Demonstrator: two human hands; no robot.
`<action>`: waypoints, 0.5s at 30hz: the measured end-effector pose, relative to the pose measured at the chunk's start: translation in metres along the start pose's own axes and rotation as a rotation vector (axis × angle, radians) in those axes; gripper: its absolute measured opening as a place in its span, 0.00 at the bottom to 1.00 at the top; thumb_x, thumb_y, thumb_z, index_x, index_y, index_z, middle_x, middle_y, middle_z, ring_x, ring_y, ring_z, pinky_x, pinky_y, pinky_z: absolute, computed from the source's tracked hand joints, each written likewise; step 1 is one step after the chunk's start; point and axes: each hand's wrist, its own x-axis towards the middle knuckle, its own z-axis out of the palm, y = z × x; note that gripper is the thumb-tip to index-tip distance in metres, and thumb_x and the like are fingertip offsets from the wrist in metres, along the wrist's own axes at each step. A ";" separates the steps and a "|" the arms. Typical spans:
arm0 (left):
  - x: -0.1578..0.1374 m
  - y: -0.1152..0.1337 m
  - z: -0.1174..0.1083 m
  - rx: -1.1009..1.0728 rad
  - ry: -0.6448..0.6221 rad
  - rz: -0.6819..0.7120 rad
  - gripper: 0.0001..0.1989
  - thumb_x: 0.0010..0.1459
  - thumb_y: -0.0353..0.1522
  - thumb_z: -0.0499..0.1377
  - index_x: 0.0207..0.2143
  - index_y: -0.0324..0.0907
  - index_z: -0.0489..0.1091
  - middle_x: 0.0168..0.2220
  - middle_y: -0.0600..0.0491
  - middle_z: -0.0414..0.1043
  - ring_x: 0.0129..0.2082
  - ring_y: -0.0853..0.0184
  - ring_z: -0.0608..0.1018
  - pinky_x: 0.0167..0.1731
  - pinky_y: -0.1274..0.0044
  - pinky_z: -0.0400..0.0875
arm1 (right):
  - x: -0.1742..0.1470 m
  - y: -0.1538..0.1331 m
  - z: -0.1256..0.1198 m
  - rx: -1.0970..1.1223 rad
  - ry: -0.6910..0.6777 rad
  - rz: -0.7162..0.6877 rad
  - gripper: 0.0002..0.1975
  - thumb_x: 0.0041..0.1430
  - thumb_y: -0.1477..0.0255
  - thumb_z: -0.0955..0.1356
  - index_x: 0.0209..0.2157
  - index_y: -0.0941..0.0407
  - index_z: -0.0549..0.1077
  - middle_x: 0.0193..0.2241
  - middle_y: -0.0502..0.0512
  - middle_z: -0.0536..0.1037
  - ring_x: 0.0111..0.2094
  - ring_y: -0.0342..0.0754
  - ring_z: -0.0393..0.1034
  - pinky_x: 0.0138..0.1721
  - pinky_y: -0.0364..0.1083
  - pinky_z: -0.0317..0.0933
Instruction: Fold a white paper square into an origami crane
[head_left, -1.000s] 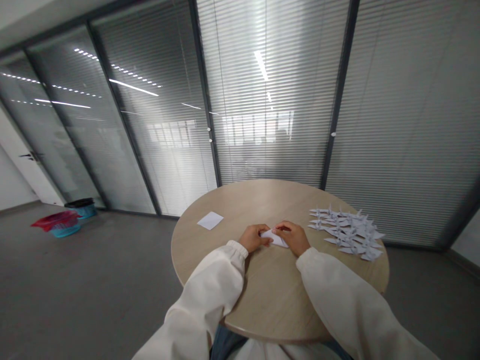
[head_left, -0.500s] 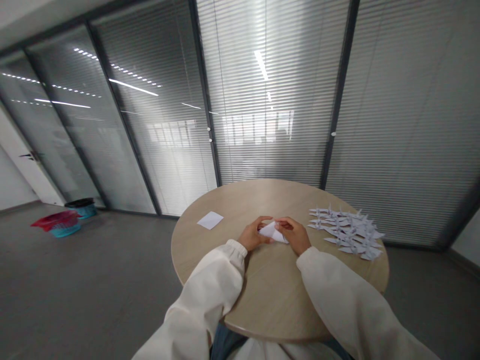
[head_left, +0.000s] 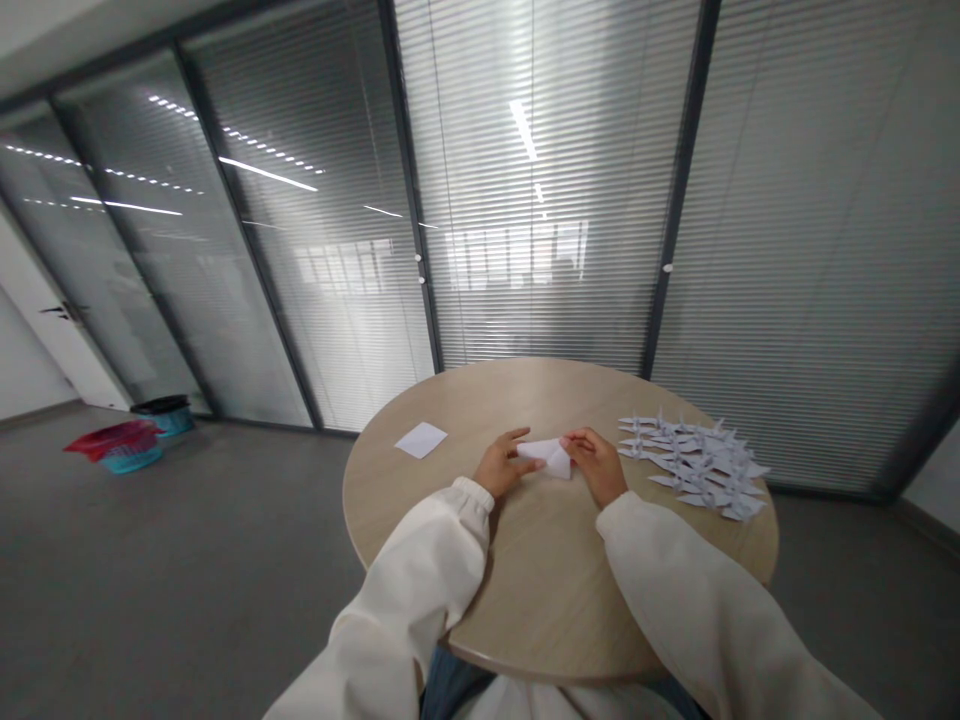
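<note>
A partly folded piece of white paper [head_left: 553,460] is between my two hands, above the middle of the round table [head_left: 525,590]. My left hand [head_left: 505,463] grips its left side, the thumb on the near face and the fingers behind. At the upper right corner, my right hand [head_left: 595,462] pinches the paper between thumb and fingertips. To the left lies a flat white square of paper [head_left: 421,440], apart from both hands. Rows of folded paper cranes [head_left: 694,465] stand close together at the table's right side.
Two blue bins stand on the floor at the far left, one with a red liner [head_left: 112,440] and one with a black liner [head_left: 161,408]. A glass partition with blinds [head_left: 540,300] rises behind the table. A white door [head_left: 60,310] is at the far left.
The paper has turned and opened out between my hands, showing a different outline. My right hand has shifted slightly right and holds its upper right corner.
</note>
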 end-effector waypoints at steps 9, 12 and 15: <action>0.000 -0.006 0.003 -0.070 -0.140 -0.170 0.22 0.42 0.44 0.60 0.29 0.31 0.71 0.23 0.50 0.70 0.21 0.72 0.68 0.21 0.81 0.61 | 0.000 0.000 0.000 0.000 0.039 -0.008 0.16 0.46 0.58 0.65 0.30 0.57 0.68 0.27 0.55 0.74 0.29 0.48 0.69 0.24 0.43 0.63; 0.002 -0.008 0.002 -0.130 -0.118 -0.182 0.22 0.41 0.44 0.60 0.30 0.32 0.70 0.22 0.52 0.69 0.19 0.74 0.66 0.18 0.82 0.58 | 0.000 0.001 0.001 0.023 0.023 0.019 0.16 0.47 0.59 0.65 0.31 0.57 0.68 0.27 0.55 0.74 0.29 0.49 0.69 0.22 0.42 0.64; 0.004 -0.011 0.000 -0.205 -0.072 -0.189 0.22 0.41 0.43 0.61 0.32 0.33 0.69 0.24 0.52 0.70 0.20 0.74 0.67 0.19 0.82 0.58 | -0.002 0.000 0.001 0.037 -0.017 0.040 0.15 0.49 0.61 0.63 0.37 0.56 0.67 0.30 0.56 0.73 0.31 0.49 0.69 0.22 0.43 0.65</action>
